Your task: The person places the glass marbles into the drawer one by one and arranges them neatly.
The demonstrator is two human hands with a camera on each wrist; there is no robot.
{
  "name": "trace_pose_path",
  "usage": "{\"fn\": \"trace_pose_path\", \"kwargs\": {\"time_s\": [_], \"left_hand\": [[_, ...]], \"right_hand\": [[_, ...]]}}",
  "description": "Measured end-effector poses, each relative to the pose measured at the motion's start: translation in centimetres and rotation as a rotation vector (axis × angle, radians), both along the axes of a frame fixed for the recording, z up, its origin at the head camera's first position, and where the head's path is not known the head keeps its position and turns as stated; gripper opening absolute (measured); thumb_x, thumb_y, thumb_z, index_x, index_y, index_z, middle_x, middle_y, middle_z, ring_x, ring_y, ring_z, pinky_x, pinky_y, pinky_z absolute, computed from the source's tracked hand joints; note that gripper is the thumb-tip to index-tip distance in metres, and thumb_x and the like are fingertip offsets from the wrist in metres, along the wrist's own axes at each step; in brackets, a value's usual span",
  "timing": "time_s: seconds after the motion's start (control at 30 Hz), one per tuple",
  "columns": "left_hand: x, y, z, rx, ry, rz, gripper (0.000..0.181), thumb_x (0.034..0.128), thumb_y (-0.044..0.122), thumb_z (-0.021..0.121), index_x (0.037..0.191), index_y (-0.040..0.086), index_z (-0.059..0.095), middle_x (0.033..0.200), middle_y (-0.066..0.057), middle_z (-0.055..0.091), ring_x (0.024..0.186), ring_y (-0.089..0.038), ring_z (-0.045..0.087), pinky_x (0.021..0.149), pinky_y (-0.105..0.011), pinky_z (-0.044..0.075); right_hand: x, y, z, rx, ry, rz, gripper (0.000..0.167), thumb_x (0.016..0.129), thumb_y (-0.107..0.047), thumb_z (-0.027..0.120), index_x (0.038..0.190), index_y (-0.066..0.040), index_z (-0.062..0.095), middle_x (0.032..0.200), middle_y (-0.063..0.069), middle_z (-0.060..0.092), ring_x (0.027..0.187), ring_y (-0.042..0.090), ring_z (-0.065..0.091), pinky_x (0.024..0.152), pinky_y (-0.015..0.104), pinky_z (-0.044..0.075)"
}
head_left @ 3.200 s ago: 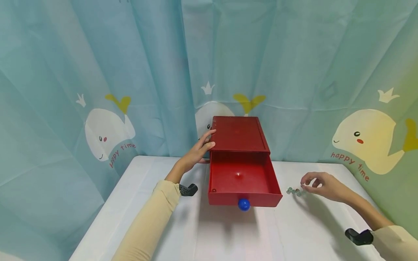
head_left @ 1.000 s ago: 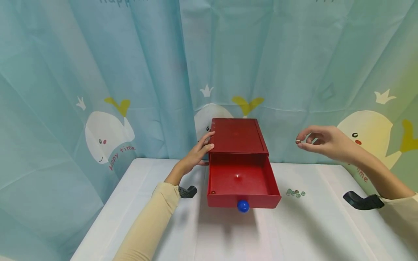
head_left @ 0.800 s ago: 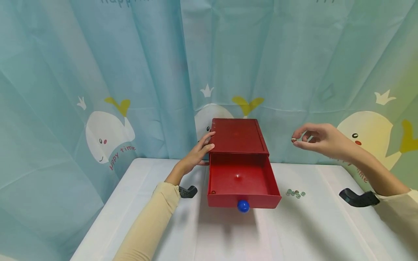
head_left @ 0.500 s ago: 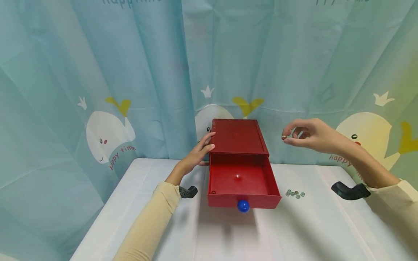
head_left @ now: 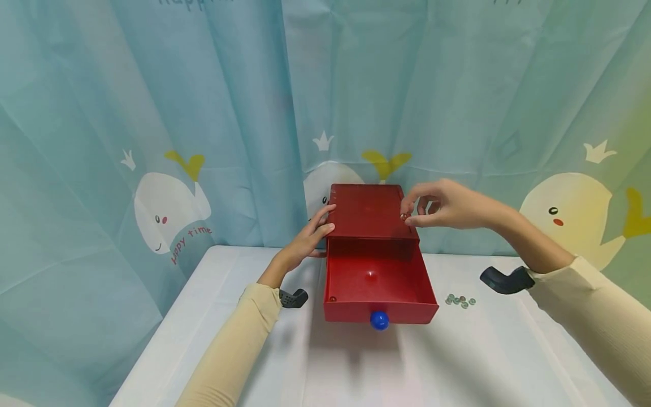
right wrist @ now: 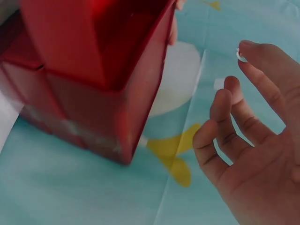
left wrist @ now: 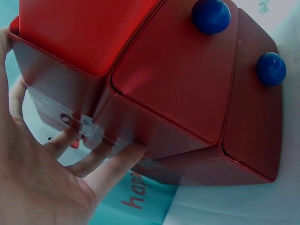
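1. Head view: your left hand [head_left: 300,244], fingers spread, touches the left side of the red drawer cabinet [head_left: 363,212].
2. Inside the pulled-out top drawer [head_left: 351,312], a small reddish marble [head_left: 333,299] lies in the near left corner.
3. A blue knob [head_left: 379,320] sits on that drawer's front.
4. Your right hand [head_left: 450,204] pinches a second marble [head_left: 404,216] between thumb and forefinger, apart from the cabinet's upper right edge.
5. Farther right, greenish glass marbles [head_left: 456,301] lie clustered on the white table [head_left: 488,339], near the drawer.

A white table [head_left: 427,362] carries a red drawer cabinet [head_left: 371,210] and small marbles [head_left: 464,304].
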State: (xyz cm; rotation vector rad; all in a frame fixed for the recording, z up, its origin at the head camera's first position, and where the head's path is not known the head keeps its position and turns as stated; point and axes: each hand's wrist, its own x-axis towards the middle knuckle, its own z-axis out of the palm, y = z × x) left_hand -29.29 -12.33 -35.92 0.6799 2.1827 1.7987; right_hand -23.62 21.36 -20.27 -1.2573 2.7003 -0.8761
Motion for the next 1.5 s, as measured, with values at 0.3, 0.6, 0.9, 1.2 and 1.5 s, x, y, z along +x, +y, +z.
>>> {"fn": "trace_pose_path", "kwargs": {"time_s": [0.3,0.6,0.9,1.2,1.5], "left_hand": [[0.3,-0.3,0.2,-0.003,-0.003,0.008,0.063,0.1011,0.045,0.049,0.159,0.045,0.025,0.165,-0.008,0.022,0.146,-0.034,0.035,0.098,-0.062,0.051],[0.5,-0.2,0.2,0.0,-0.006,0.015,0.063,0.1011,0.046,0.05,0.159,0.045,0.025,0.165,-0.009,0.02,0.146,-0.035,0.035,0.097,-0.062,0.051],[0.5,0.1,0.2,-0.002,-0.016,0.009,0.063,0.1008,0.047,0.05,0.159,0.046,0.026,0.165,-0.009,0.02,0.146,-0.034,0.036,0.099,-0.061,0.051],[0.7,0.1,0.3,-0.002,-0.01,0.019,0.063,0.1005,0.047,0.05,0.159,0.046,0.026,0.166,-0.009,0.019,0.145,-0.036,0.037,0.097,-0.062,0.052],[0.9,0.1,0.3,-0.004,-0.012,0.018,0.064,0.0997,0.048,0.05,0.159,0.046,0.026,0.166,-0.01,0.018,0.146,-0.036,0.035,0.097,-0.062,0.051]], "right_hand": [[-0.9,-4.3,-0.1,0.071,-0.04,0.086,0.017,0.09,-0.015,0.079,0.104,-0.02,0.072,0.09,-0.003,0.068,0.074,0.023,0.065,0.065,0.032,0.059],[-1.3,-7.5,-0.6,0.093,-0.026,0.157,0.017,0.089,-0.018,0.08,0.103,-0.023,0.073,0.097,-0.008,0.07,0.094,0.018,0.064,0.076,0.036,0.061],[-1.6,-9.1,-1.6,0.098,-0.035,0.197,0.013,0.09,-0.021,0.079,0.101,-0.024,0.073,0.094,-0.01,0.07,0.093,0.017,0.064,0.076,0.039,0.06],[-1.7,-9.5,-2.1,0.102,-0.013,0.19,0.015,0.089,-0.022,0.081,0.101,-0.025,0.074,0.093,-0.011,0.069,0.087,0.016,0.064,0.075,0.036,0.06],[-1.6,-9.5,-2.4,0.091,-0.018,0.188,0.014,0.088,-0.02,0.081,0.1,-0.024,0.074,0.092,-0.009,0.069,0.085,0.016,0.065,0.076,0.038,0.06]]}}
